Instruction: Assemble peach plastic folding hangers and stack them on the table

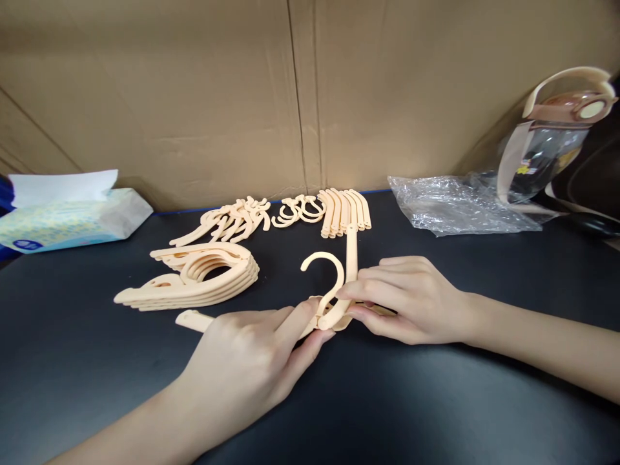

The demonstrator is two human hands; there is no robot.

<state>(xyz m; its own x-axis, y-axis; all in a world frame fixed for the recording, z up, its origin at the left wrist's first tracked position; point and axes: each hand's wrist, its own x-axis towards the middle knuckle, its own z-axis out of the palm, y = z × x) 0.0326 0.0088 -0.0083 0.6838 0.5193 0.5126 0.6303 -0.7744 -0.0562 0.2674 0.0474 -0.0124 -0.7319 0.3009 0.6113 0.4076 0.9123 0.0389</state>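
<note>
Both hands pinch a beige plastic folding hanger (pixel 331 316) just above the table. My left hand (pixel 254 352) is closed on its left arm, whose end sticks out past the knuckles. My right hand (pixel 407 300) grips near the joint, its fingers on an arm piece (pixel 352 258) that points up and away. The curved hook (pixel 334 268) rises between the hands, open toward the left. Fingers hide most of the joint. Left of the hanger lies a stack of folded hangers (pixel 208 284) in the same beige.
Behind, loose arm pieces (pixel 232 219), several hooks (pixel 300 210) and a row of curved arms (pixel 343 210) lie on the black table (pixel 121 387). A tissue pack (pixel 72 216) is at left; a clear plastic bag (pixel 465 206) and a bottle (pixel 547 148) are at right. Cardboard (pixel 194 97) walls the back.
</note>
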